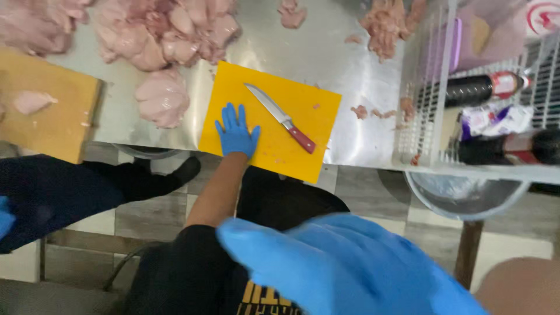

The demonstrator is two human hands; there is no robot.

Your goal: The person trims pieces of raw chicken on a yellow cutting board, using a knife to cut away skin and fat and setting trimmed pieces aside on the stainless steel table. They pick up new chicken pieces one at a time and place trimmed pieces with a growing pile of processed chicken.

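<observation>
The knife (281, 118) lies flat on the yellow board (269, 125) at the counter (326, 58) edge, its long axis slanting from blade tip at upper left to red handle at lower right. My left hand (236, 133) rests spread and empty on the board just left of the blade, nearer than my right hand (344, 268), which hangs blurred, open and empty, well back from the counter. Raw chicken (163, 96) is heaped beyond.
</observation>
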